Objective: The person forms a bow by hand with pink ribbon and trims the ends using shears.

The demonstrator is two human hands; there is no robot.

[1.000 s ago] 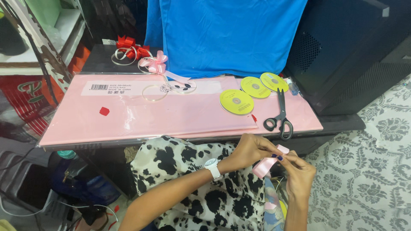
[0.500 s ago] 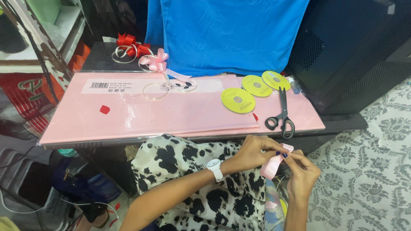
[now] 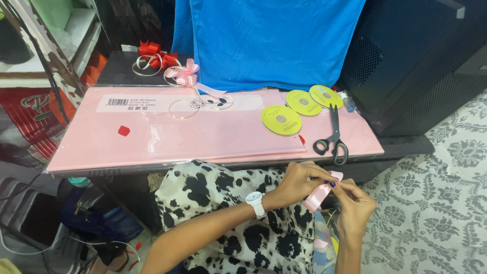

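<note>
Flat packet (image 3: 203, 132) lying across the table (image 3: 406, 147), three tape rolls (image 3: 281, 120) at its two o'clock, scissors (image 3: 332, 137) just right of them, bows (image 3: 185, 73) at eleven o'clock, both hands below the table's near edge.

Pink ribbon (image 3: 317, 195) showing in hands, pink sheet (image 3: 203, 134) covering table, yellow discs (image 3: 281, 120), black scissors (image 3: 332, 139), cow-print black-white fabric (image 3: 223, 195) sitting near, blue cloth (image 3: 274, 40) hanging far.

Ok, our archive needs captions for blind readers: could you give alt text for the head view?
Both hands, the left hand and the right hand, pinch a pink ribbon over a lap in cow-print fabric. Beyond them a pink sheet pack carries black scissors, three yellow ribbon spools and a pink bow.
</note>
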